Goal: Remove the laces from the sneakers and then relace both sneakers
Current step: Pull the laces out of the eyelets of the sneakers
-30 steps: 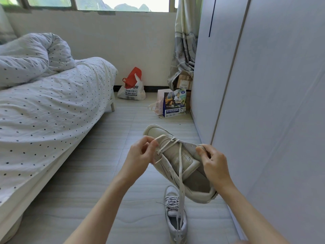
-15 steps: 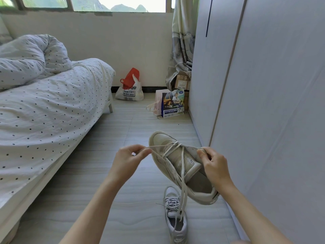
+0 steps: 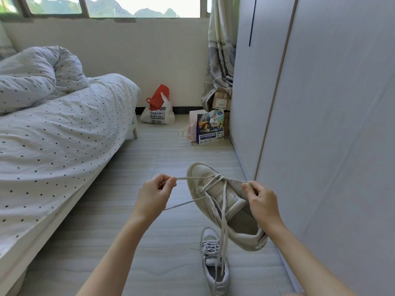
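Observation:
A cream sneaker (image 3: 226, 201) hangs in the air, toe pointing away, laced only at its front eyelets. My left hand (image 3: 152, 196) pinches one end of its cream lace (image 3: 192, 178), stretched taut to the left of the shoe. My right hand (image 3: 260, 199) grips the sneaker's right edge by the eyelets and the lace there. The other lace end dangles down over the second sneaker (image 3: 214, 263), a white one that lies laced on the floor below.
A bed (image 3: 57, 142) with a dotted cover fills the left. A grey wardrobe (image 3: 320, 124) stands close on the right. A red and white plastic bag (image 3: 158, 110), a paper bag (image 3: 210, 130) and boxes sit by the far wall.
My left hand has pulled away from the sneaker to the left, drawing the lace out through an eyelet until it is taut. The right hand kept its hold on the shoe.

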Tool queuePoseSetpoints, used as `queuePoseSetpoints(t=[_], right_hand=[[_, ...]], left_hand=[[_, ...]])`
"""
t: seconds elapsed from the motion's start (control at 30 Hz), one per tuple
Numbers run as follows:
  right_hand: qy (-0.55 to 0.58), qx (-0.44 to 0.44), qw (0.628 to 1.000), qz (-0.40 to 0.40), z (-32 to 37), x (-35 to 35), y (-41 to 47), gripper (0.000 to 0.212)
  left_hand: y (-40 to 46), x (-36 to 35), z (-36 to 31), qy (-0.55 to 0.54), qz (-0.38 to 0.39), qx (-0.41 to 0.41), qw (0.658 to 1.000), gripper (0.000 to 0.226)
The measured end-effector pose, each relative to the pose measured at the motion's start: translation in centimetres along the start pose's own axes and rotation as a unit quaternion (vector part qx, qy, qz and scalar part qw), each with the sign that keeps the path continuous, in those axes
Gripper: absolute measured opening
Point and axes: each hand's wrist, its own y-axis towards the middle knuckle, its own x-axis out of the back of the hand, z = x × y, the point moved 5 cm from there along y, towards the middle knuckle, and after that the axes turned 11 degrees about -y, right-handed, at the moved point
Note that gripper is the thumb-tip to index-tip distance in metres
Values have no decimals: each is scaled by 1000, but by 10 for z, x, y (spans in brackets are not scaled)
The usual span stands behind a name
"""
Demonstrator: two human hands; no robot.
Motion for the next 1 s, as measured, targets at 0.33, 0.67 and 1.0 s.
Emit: queuePoseSetpoints(t=[0.33,0.67,1.0], right_hand=[[-47,-103,991,-65,-30,17,5,43],[-74,-117,989,-61,-37,16,4,43],[-68,-122,988,-62,-37,15,4,45]], left_hand=[[-12,5,25,273,215,72,935,9],[-9,6,-12,107,16,-64,992,9],[-7,17,-22,-413,-7,-6,911,13]])
